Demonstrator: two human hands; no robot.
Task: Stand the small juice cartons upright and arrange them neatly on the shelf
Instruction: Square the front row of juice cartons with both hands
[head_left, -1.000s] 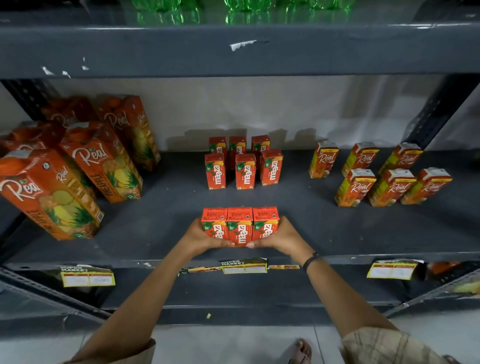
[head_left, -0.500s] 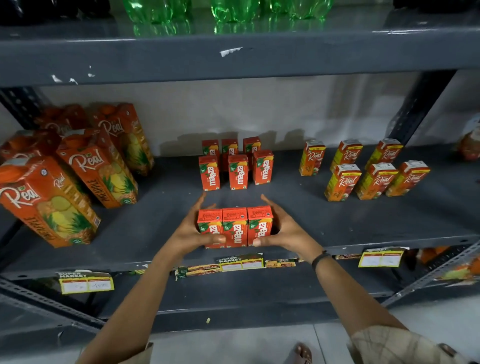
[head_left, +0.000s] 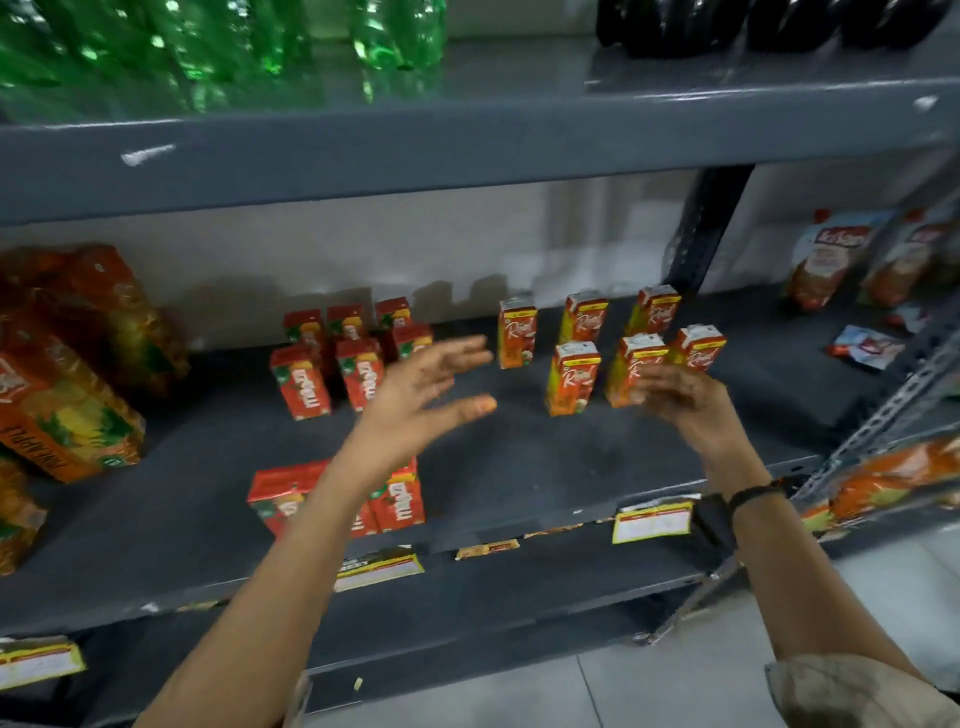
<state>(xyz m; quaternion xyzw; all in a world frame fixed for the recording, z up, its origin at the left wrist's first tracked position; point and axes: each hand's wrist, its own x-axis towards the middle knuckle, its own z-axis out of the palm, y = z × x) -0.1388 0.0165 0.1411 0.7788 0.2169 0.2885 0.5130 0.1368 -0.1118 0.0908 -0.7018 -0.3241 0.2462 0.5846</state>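
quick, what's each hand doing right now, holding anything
Left hand: open, fingers spread, holding nothing.
Right hand: blurred, at the small orange-and-yellow juice cartons; grip cannot be told.

Bare forearms, thin black wristband (head_left: 756, 493) on the right wrist, pale checked short sleeves (head_left: 852, 691).

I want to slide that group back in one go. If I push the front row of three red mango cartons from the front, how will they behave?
The front row of red cartons looks stiff and boxy, so it should slide flat on the grey shelf. Being small and upright, they may tip backward if pushed high. Nothing binds them, so they might split apart.
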